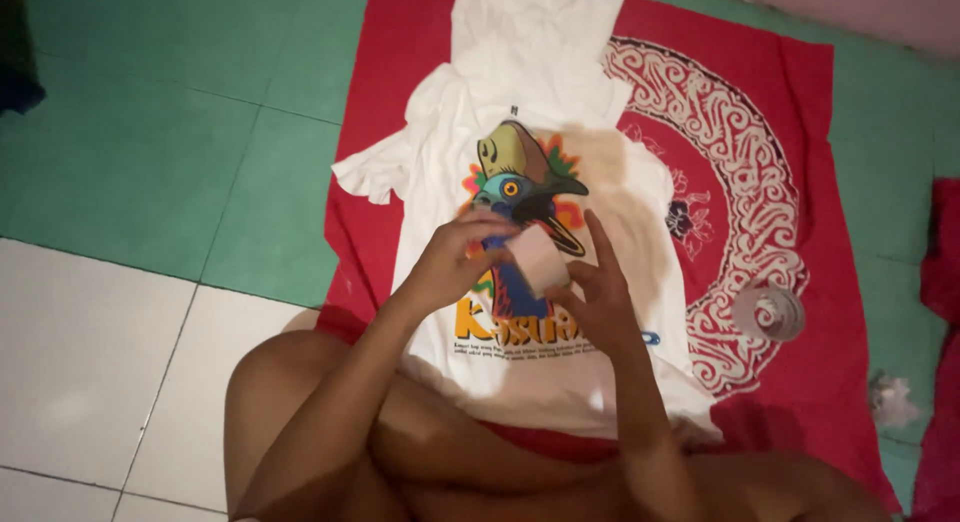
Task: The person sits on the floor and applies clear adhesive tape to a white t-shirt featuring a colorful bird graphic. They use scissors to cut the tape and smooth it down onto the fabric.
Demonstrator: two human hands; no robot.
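Both hands' grip [535, 267] pinches a white pad [540, 260].

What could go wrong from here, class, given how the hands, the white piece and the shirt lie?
1. Both hands, left and right, pinch the small white piece by fingertips only; it might slip onto the shirt.
2. The shirt's left sleeve is bunched, so creases may set.
3. The clear round item sits near the right forearm on the red cloth; an elbow could knock it.
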